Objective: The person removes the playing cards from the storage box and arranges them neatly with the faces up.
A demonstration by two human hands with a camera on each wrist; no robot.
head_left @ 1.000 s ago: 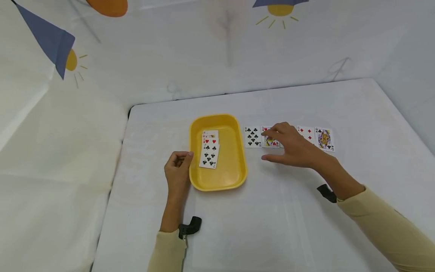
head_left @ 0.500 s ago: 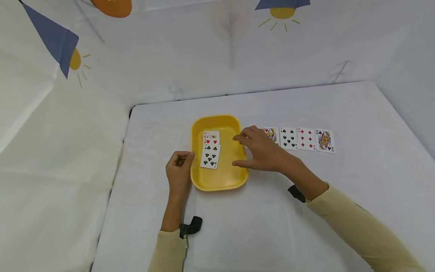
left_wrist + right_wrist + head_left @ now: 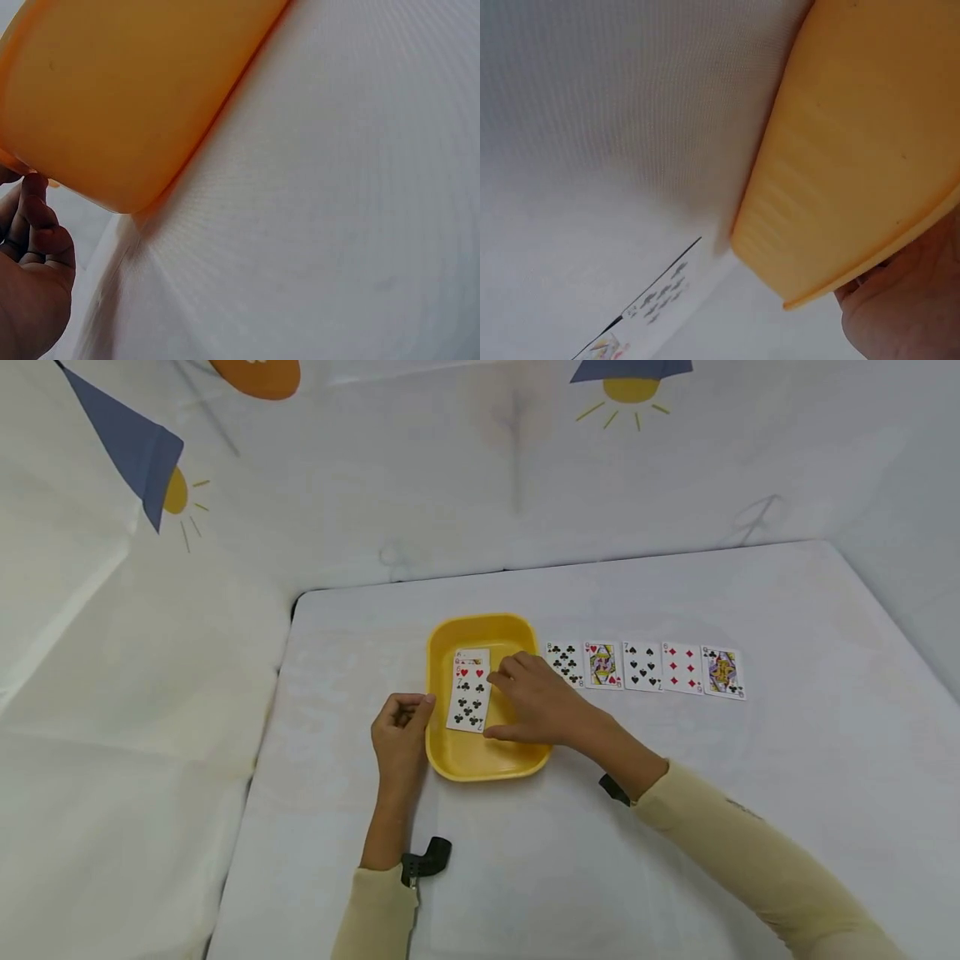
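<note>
at the fingertips, we see the right hand (image 3: 536, 697) over the tray (image 3: 491, 768), its thumb and fingers parted at the right side of the stack (image 3: 468, 706); we cannot tell whether they touch it, but we make out nothing in their grasp. the left hand (image 3: 399, 735) pinches the tray's left rim between thumb and curled fingers. the stack lies face up inside, slightly left of the tray's middle, its cards overlapping with the seven of clubs uppermost.

from here, we judge, a thumb dragged sideways could fan the stack or leave its lower cards behind, since thin cards lying flat give little edge to catch. if the left hand tugged or the right forearm bumped the tray's wall, the tray could skid and nudge the nearest card of the row (image 3: 642, 667), which lies just beside it.

counting outward, we get two hands, one tray, at least four cards in the stack, and five in the row on the table (image 3: 525, 868): eight of clubs, queen of hearts, seven of spades, six of diamonds, a black queen. there are two tan sleeves (image 3: 757, 852) and, on the wall (image 3: 412, 468), two yellow suns (image 3: 632, 390).
</note>
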